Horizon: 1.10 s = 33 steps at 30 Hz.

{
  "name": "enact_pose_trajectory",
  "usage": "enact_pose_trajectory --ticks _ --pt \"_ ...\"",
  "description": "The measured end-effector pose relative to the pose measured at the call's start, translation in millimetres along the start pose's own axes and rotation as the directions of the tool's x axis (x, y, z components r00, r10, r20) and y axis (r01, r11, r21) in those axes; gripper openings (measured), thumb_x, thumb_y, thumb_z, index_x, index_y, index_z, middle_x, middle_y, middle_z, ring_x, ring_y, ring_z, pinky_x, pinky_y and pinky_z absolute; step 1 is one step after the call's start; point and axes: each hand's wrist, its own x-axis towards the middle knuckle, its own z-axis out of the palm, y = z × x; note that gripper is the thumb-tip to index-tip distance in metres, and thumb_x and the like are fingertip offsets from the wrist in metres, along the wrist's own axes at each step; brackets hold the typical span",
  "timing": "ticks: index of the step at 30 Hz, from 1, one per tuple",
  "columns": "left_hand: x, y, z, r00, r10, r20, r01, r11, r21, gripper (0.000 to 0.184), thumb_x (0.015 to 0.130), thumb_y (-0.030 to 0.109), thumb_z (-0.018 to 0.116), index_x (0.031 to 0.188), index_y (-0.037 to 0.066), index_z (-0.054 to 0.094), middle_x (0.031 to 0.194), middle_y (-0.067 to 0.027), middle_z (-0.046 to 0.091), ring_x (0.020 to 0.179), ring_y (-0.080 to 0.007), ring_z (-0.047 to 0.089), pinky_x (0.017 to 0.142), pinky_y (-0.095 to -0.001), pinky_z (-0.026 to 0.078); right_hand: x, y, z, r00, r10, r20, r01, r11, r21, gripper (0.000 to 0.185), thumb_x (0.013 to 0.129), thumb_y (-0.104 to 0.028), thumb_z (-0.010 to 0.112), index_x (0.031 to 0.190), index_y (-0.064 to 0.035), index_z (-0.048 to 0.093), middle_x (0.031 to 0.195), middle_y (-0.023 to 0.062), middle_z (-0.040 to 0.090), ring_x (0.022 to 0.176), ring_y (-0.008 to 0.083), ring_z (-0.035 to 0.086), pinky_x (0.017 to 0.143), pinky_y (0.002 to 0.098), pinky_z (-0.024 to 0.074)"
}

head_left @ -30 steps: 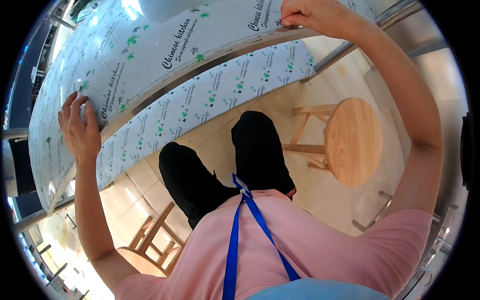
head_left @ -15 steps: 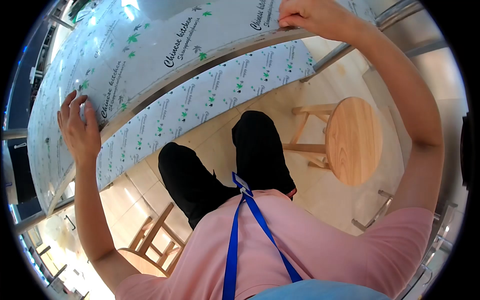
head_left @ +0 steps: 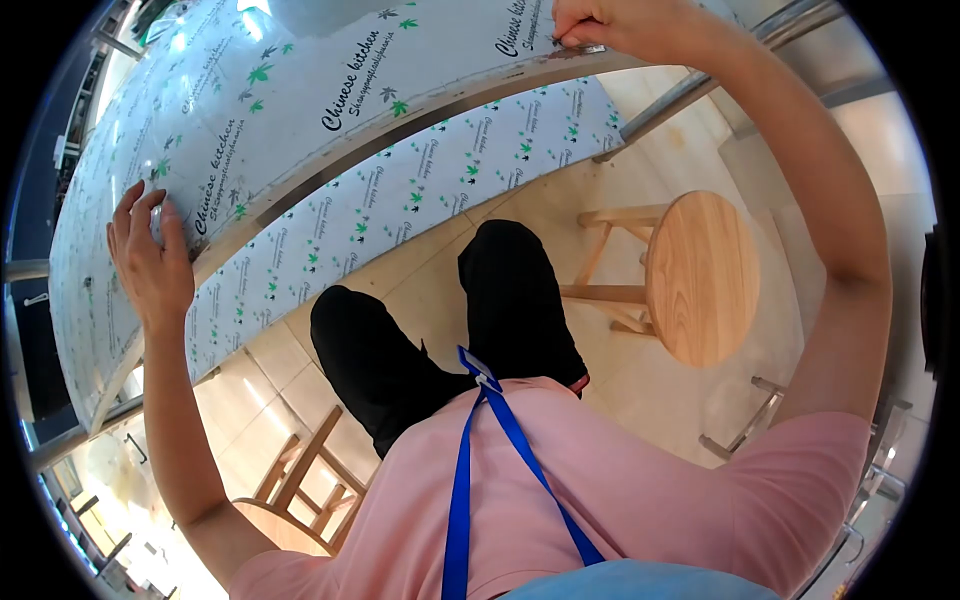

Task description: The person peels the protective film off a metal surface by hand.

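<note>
A metal-framed table (head_left: 290, 130) has a shiny top covered in film printed with "Chinese kitchen" and green leaves. My left hand (head_left: 150, 255) rests on the top near its left front edge, fingers extended and somewhat apart, with nothing visible in them. At the right part of the front edge, my right hand (head_left: 625, 27) is closed, its fingertips pressed together against the film by the edge. Whatever lies between those fingertips is too small or hidden to make out. Below the top runs a lower shelf (head_left: 400, 190) with the same print.
A round wooden stool (head_left: 705, 278) stands on the tiled floor to the right of my legs. Another wooden stool (head_left: 285, 520) is at the lower left, partly behind my body. A metal table leg (head_left: 670, 112) slants down at the right.
The view has shifted slightly, so the table and stools appear a little further left. My right hand stays closed at the edge, and my left hand stays on the top.
</note>
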Motion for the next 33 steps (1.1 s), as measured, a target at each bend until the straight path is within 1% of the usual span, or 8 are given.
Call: enact_pose_trajectory --ticks 2,8,17,20,23,29,32,33 --pt "-0.1 0.6 -0.3 1.000 -0.007 0.006 0.007 1.000 0.014 0.030 0.092 0.022 0.050 0.106 0.000 0.065 0.125 -0.0161 0.058 0.112 -0.0369 0.052 0.101 -0.0464 0.034 -2.0 -4.1 0.3 1.000 -0.018 -0.008 0.017 0.997 -0.074 0.011 0.079 -0.010 0.070 0.086 -0.0012 0.070 0.082 0.0130 0.069 0.074 0.0259 0.067 0.067 0.0344 0.0512" --pt "1.1 0.9 -0.5 1.000 -0.025 0.015 0.025 1.000 0.015 0.030 0.091 0.022 0.050 0.106 0.000 0.065 0.125 -0.0162 0.058 0.111 -0.0367 0.053 0.101 -0.0460 0.035 -9.2 1.8 -0.1 0.997 -0.061 -0.040 0.063 0.996 0.055 0.010 0.079 -0.008 0.069 0.085 -0.0007 0.070 0.082 0.0137 0.069 0.075 0.0274 0.066 0.068 0.0355 0.0513" --pt "0.8 3.0 -0.2 1.000 -0.007 0.005 0.007 1.000 0.013 0.031 0.092 0.022 0.051 0.105 -0.001 0.065 0.126 -0.0159 0.057 0.112 -0.0358 0.052 0.100 -0.0463 0.036 -4.8 -3.7 4.9 0.998 -0.019 -0.056 0.010 0.986 -0.164 0.011 0.077 -0.012 0.070 0.082 -0.0025 0.071 0.079 0.0145 0.068 0.074 0.0282 0.066 0.067 0.0359 0.0512" --pt "-0.1 3.2 -1.8 1.000 -0.027 0.009 0.027 1.000 0.001 0.031 0.092 0.023 0.050 0.106 -0.001 0.065 0.126 -0.0164 0.057 0.112 -0.0368 0.052 0.100 -0.0469 0.036 -1.8 5.4 8.6 0.991 0.022 -0.130 -0.041 0.989 -0.142 0.012 0.076 -0.013 0.071 0.082 -0.0024 0.071 0.078 0.0136 0.068 0.073 0.0284 0.066 0.067 0.0363 0.0512" --pt "0.4 -0.5 0.1 1.000 -0.008 -0.001 0.008 1.000 -0.001 0.031 0.092 0.023 0.050 0.106 0.000 0.065 0.126 -0.0168 0.057 0.111 -0.0375 0.052 0.100 -0.0473 0.036 -4.2 8.0 -0.1 1.000 0.025 -0.011 -0.025 1.000 -0.017 0.013 0.077 -0.014 0.070 0.082 -0.0028 0.072 0.078 0.0131 0.069 0.072 0.0287 0.066 0.066 0.0363 0.0511" --pt "-0.3 2.9 -0.6 1.000 -0.009 -0.006 0.009 1.000 0.012 0.029 0.091 0.022 0.051 0.106 0.001 0.065 0.125 -0.0164 0.057 0.112 -0.0366 0.052 0.101 -0.0465 0.036 -1.1 0.8 2.7 0.988 0.150 -0.043 -0.144 0.983 0.116 0.013 0.078 -0.015 0.068 0.083 -0.0027 0.071 0.081 0.0142 0.069 0.074 0.0288 0.066 0.067 0.0375 0.0509" --pt "1.5 6.4 -1.8 0.999 -0.046 -0.001 0.046 0.999 0.019 0.028 0.091 0.022 0.051 0.105 0.001 0.066 0.125 -0.0161 0.057 0.112 -0.0363 0.052 0.101 -0.0458 0.036 12.4 25.8 14.2 0.973 -0.020 -0.230 -0.035 0.972 -0.232 0.015 0.079 -0.013 0.065 0.087 -0.0028 0.071 0.084 0.0137 0.070 0.076 0.0297 0.066 0.070 0.0389 0.0511" --pt "1.5 7.3 -2.1 0.998 -0.065 0.006 0.065 0.998 0.013 0.028 0.091 0.022 0.052 0.104 0.001 0.066 0.125 -0.0160 0.057 0.113 -0.0363 0.052 0.102 -0.0456 0.036 19.3 33.5 15.5 0.957 0.017 -0.291 -0.088 0.968 -0.235 0.015 0.079 -0.014 0.064 0.088 -0.0029 0.071 0.084 0.0139 0.070 0.077 0.0304 0.066 0.071 0.0394 0.0510"
